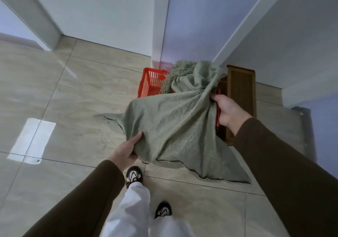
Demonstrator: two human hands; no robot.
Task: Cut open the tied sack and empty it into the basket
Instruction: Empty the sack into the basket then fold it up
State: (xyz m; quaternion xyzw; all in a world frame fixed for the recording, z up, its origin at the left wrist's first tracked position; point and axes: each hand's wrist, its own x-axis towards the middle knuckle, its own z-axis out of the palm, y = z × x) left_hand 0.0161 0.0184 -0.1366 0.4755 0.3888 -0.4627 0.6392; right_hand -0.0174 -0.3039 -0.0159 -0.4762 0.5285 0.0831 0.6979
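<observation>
1. Green woven cloth fills the middle of the view: the sack (175,127) hangs slack between both hands, its lower corners trailing on the tiled floor (64,99).
2. Its upper end is tipped towards the red basket (150,83), where the frayed mouth (181,72) lies over the basket's right part; what is inside the basket is hidden by the cloth.
3. The left hand (126,150) is closed on a bunched fold at the sack's lower left edge, thumb on top of the fabric and fingers underneath.
4. The right hand (228,112) is curled shut around gathered cloth on the sack's right side, and it also holds a slim red tool (218,112) against the palm. Whether that tool is scissors or a knife cannot be told.
5. Both arms wear dark brown sleeves (285,172).
6. The basket stands on the floor in the corner, close against a white wall (109,13).
7. A brown wooden stool (241,97) stands just beside the basket on the right, partly behind the right hand and the sack.
8. Below, white trousers (135,209) and two dark-and-white shoes (133,176) stand on the tiles, near the sack's bottom edge.
</observation>
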